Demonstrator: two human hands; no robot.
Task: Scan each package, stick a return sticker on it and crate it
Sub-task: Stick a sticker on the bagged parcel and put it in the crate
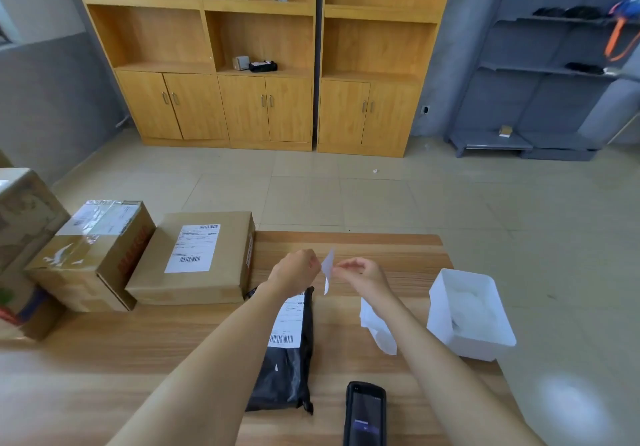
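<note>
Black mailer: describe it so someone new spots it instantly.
On the wooden table, look mid-table, right of the boxes. The mailer lies flat, left of the scanner. It's the only black plastic bag, with a white barcode label.

Wood desk [398, 265]: taped box [90, 251] + flat box [194, 262] side by side, far L. Black bag [287, 376] ctr, scanner [365, 414] just R at near edge. Paper [379, 331] mid-R; white bin [446, 314] at R edge.

No legible text; barcoded label [192, 248] on flat carton [145, 279]; second label [289, 321] on black mailer [285, 376]; print blurred
</note>
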